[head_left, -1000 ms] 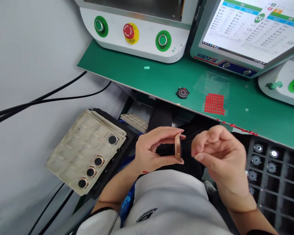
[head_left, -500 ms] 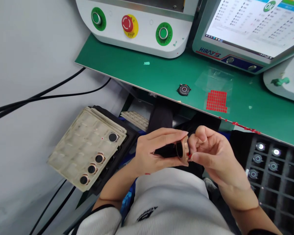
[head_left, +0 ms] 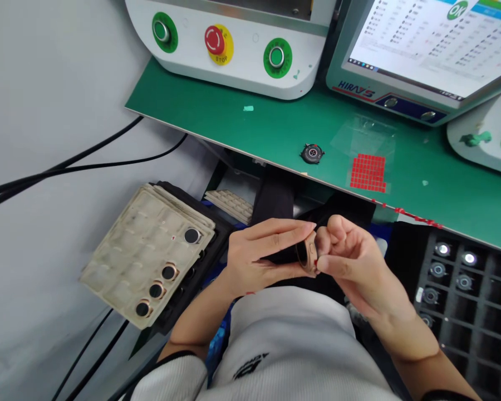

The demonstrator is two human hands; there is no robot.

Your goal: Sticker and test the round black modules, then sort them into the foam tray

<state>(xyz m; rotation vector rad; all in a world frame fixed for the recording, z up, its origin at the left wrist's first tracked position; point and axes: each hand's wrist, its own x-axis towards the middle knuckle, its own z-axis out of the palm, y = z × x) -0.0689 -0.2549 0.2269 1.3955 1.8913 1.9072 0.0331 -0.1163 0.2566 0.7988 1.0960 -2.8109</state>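
A rose-gold watch case (head_left: 312,254) with a dark face is held upright on its edge above my lap. My left hand (head_left: 256,259) grips it from the left, fingers along the top and thumb below. At its right side my right hand (head_left: 350,256) is closed, thumb and curled fingers pressed against the rim. A small red sticker (head_left: 316,264) shows at the right thumb tip, against the case. The watch's far side is hidden by my fingers. On the green table (head_left: 267,131) ahead lie a black watch back (head_left: 312,153) and a sheet of red stickers (head_left: 368,172).
Left is a beige tray (head_left: 125,262) with several watches in it. A black compartment tray (head_left: 490,323) with round watch parts stands at the right. Red bits line the table's front edge. Behind are a white machine with buttons (head_left: 234,67) and a monitor (head_left: 421,47).
Both hands and the watch case have shifted slightly left. The right thumb remains at the case rim by the red sticker.
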